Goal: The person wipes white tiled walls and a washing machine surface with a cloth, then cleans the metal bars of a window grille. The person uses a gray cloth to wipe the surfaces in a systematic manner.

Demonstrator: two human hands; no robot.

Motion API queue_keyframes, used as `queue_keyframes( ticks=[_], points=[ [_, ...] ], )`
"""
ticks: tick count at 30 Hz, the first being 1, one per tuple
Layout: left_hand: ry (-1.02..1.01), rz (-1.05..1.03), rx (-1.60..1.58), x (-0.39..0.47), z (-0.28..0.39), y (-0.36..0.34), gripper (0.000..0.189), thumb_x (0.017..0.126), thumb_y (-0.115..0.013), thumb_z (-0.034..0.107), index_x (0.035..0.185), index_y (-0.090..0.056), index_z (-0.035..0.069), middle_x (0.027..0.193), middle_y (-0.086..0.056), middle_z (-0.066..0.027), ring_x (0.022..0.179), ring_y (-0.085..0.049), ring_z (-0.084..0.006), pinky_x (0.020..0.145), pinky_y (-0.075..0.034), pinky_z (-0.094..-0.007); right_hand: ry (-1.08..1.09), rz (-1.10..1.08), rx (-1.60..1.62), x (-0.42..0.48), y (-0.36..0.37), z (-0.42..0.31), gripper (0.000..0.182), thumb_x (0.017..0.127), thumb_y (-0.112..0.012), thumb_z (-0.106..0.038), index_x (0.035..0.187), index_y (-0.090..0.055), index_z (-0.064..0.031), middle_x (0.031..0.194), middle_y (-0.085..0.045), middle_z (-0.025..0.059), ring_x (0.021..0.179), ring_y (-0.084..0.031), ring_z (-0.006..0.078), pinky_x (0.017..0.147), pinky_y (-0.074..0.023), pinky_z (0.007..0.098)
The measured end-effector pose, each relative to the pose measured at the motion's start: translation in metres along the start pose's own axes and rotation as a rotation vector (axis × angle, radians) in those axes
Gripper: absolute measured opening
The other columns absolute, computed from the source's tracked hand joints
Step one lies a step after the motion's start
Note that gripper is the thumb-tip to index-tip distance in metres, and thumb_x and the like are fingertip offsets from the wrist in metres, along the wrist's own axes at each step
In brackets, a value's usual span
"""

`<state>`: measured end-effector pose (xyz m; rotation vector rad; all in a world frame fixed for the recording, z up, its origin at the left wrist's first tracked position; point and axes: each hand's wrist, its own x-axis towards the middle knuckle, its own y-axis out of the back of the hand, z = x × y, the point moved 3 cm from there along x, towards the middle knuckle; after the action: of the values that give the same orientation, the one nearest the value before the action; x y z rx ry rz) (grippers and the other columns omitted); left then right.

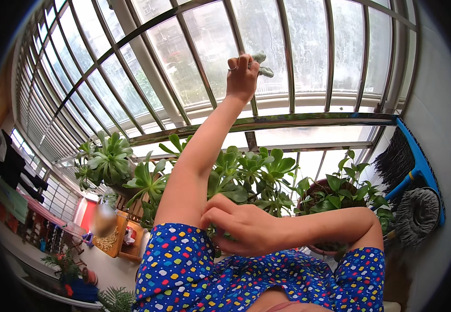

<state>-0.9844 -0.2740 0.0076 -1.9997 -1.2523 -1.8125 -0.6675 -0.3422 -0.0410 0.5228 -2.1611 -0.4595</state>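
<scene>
My left hand [243, 76], a ring on one finger, is raised at the metal window bars [288, 54]. It grips a grey-green cloth [265, 71], whose folds stick out to the right before the streaked, cloudy window pane [307, 46]. Whether the cloth touches the glass cannot be told. My right hand [245, 230] reaches across my chest with curled fingers at my left upper arm, beside the hem of the blue patterned sleeve [176, 253]. Its fingertips are partly hidden, so a hold on the hem cannot be made out.
Potted succulents [110, 160] and a leafy plant [336, 191] stand below the bars. A blue-framed broom [420, 163] and a grey mop head [416, 214] lean at the right wall. Lower left are a wooden table [121, 234], more plants and hanging laundry [15, 163].
</scene>
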Motion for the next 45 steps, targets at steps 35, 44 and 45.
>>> queue_keyframes(
  ticks=[35,44,45],
  points=[
    [0.677,0.139,0.006,0.035,-0.118,0.024,0.027,0.097,-0.053,0.015,0.106,-0.031,0.002,0.098,-0.063,-0.0236,0.082,-0.066,-0.045,0.068,-0.054,-0.0543,-0.324,0.965,-0.835,0.163,0.222,0.204,0.053,0.095,-0.058,-0.03,0.136,-0.05,0.0017,0.123,-0.047,0.0238,0.093,-0.063,0.0416,0.085,-0.0535,0.0453],
    [0.624,0.247,-0.001,0.03,-0.121,0.021,0.026,0.096,-0.052,0.014,0.107,-0.032,0.001,0.099,-0.064,-0.0256,0.079,-0.066,-0.047,0.067,-0.054,-0.055,-0.109,0.785,-0.932,0.139,0.211,0.245,0.064,0.092,-0.068,-0.032,0.135,-0.033,0.0006,0.117,-0.053,0.0269,0.092,-0.064,0.0456,0.075,-0.0551,0.0487],
    [0.627,0.246,-0.008,0.03,-0.12,0.019,0.026,0.096,-0.052,0.014,0.107,-0.033,0.001,0.099,-0.064,-0.0258,0.078,-0.066,-0.0471,0.067,-0.054,-0.0551,-0.112,0.756,-0.908,0.126,0.205,0.254,0.064,0.092,-0.068,-0.031,0.135,-0.033,0.0004,0.116,-0.053,0.0271,0.091,-0.064,0.046,0.075,-0.055,0.0489]
  ],
)
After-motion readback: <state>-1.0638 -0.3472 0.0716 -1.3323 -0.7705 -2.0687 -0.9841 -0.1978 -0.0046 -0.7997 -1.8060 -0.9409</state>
